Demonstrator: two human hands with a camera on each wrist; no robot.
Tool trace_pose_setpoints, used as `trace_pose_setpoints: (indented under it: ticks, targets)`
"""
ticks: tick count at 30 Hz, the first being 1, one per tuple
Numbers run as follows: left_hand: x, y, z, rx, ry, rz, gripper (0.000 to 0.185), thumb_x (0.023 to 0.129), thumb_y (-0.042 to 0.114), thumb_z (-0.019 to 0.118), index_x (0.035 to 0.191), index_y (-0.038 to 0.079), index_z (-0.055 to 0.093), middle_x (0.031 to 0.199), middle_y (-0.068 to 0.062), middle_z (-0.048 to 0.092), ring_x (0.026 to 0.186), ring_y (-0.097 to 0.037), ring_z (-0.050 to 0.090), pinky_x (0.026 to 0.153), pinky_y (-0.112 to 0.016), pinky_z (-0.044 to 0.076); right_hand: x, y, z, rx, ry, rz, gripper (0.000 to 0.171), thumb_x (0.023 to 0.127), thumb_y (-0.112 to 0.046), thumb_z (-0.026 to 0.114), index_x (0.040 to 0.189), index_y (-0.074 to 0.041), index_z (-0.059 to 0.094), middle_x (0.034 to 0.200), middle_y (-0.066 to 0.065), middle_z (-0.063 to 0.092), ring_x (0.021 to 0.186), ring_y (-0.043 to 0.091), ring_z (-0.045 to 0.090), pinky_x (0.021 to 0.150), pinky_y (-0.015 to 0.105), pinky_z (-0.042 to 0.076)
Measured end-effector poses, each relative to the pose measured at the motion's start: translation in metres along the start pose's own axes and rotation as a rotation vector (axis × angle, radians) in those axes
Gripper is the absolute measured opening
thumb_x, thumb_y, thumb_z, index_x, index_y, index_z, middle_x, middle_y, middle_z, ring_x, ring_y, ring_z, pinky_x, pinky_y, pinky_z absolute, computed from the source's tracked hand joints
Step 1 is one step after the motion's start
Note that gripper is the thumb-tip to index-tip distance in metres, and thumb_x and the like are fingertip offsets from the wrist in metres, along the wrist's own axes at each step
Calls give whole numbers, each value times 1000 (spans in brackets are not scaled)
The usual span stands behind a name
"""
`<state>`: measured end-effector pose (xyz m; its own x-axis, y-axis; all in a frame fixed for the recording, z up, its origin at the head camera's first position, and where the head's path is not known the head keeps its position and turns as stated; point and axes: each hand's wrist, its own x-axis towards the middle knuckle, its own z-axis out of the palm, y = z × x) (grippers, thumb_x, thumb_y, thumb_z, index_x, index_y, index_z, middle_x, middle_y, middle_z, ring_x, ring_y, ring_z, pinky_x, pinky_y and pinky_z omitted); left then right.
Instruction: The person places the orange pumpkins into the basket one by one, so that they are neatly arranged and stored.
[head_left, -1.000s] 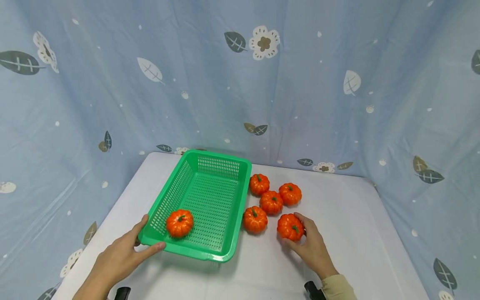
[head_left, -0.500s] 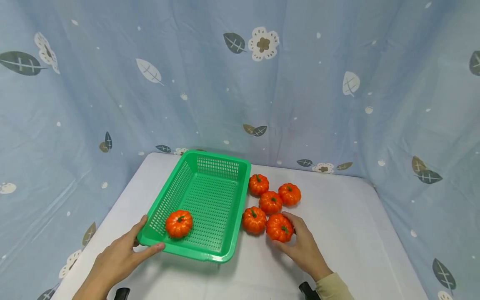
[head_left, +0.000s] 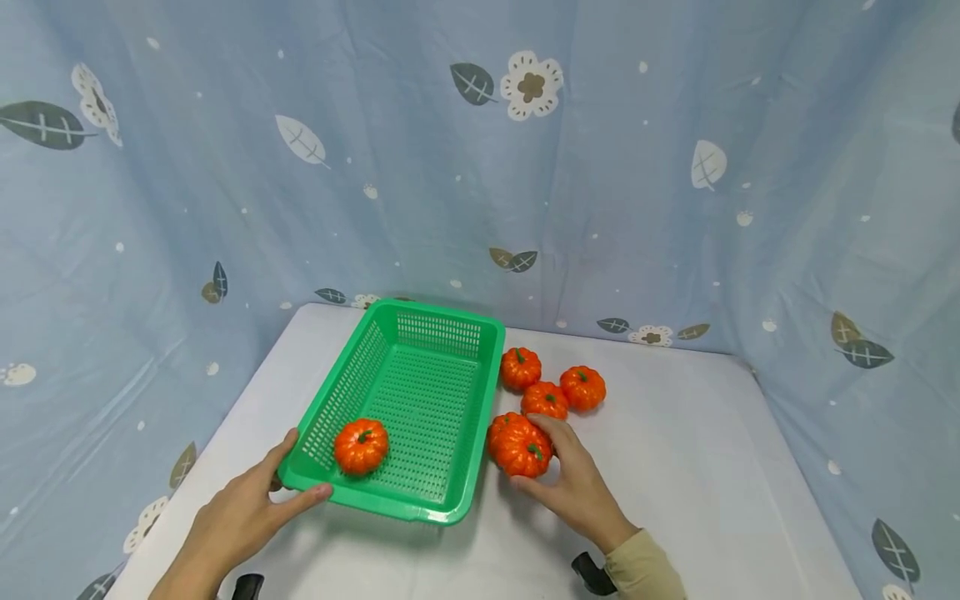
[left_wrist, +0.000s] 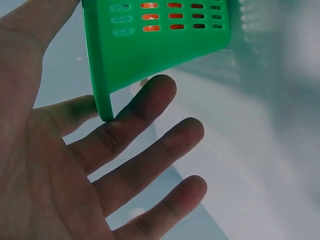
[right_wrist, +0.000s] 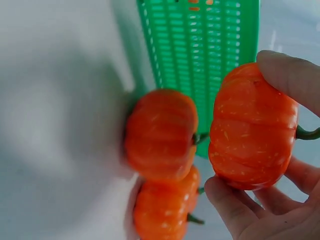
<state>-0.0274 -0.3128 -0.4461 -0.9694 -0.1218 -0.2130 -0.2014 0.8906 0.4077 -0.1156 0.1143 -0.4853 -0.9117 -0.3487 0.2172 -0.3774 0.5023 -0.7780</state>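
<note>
My right hand [head_left: 573, 487] holds a small orange pumpkin [head_left: 522, 450] with a green stem between thumb and fingers. In the right wrist view, this pumpkin [right_wrist: 252, 130] is raised beside another pumpkin [right_wrist: 160, 135]. From the head view, it partly covers that pumpkin [head_left: 498, 428] near the basket's right side. My left hand [head_left: 238, 518] holds the near left corner of a green plastic basket [head_left: 397, 510], thumb along the rim. Its other fingers [left_wrist: 150, 175] spread out below the rim in the left wrist view. One pumpkin [head_left: 361, 447] sits inside the basket, near its front left.
Right of the basket, more pumpkins lie on the white table [head_left: 675, 467]: one by the far right corner [head_left: 521, 368], one in the middle [head_left: 545, 400] and one to the right [head_left: 582, 388]. A blue patterned curtain [head_left: 420, 200] hangs behind and around the table.
My right hand has carried its pumpkin left, toward the basket, so that it now overlaps the nearest loose pumpkin. My left hand and the basket have stayed in place.
</note>
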Motion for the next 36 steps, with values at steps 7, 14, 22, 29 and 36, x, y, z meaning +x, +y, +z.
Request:
trace_pose_setpoints:
  ticks: [7, 14, 22, 29, 36]
  targets:
    - [1, -1, 0, -1, -11, -10, 112, 83, 79, 61, 163, 13, 21, 115, -11, 67, 102, -32, 64, 66, -49, 51, 12, -18, 2, -7, -24, -53, 83, 79, -40, 89, 149, -25, 47, 148, -11, 44, 133, 13, 48, 107, 48, 45]
    - [1, -3, 1, 7, -2, -9, 112, 82, 79, 61, 163, 12, 22, 112, -11, 66, 97, -29, 64, 62, -45, 49, 25, -39, 10, 26, -56, -117, 82, 79, -32, 90, 149, -26, 47, 152, -6, 42, 136, 17, 47, 103, 48, 48]
    - [2, -1, 2, -7, 14, 6, 111, 82, 78, 62, 163, 13, 23, 113, -11, 67, 101, -32, 64, 67, -50, 51, 45, -54, 25, -10, -147, -203, 78, 85, -44, 82, 150, -23, 44, 149, -7, 42, 131, 13, 50, 99, 40, 52]
    - [1, 0, 2, -5, 16, 5, 111, 82, 78, 62, 163, 13, 23, 111, -9, 66, 99, -29, 64, 64, -46, 49, 64, -67, 38, -99, -244, -192, 81, 83, -40, 85, 150, -20, 45, 150, -3, 44, 131, 16, 50, 101, 39, 50]
    - [2, -1, 2, -12, 12, 3, 112, 82, 79, 62, 163, 12, 23, 112, -10, 67, 101, -32, 64, 67, -51, 51, 80, -75, 58, -113, -376, -194, 77, 85, -41, 84, 149, -21, 45, 147, -1, 47, 129, 15, 51, 99, 33, 51]
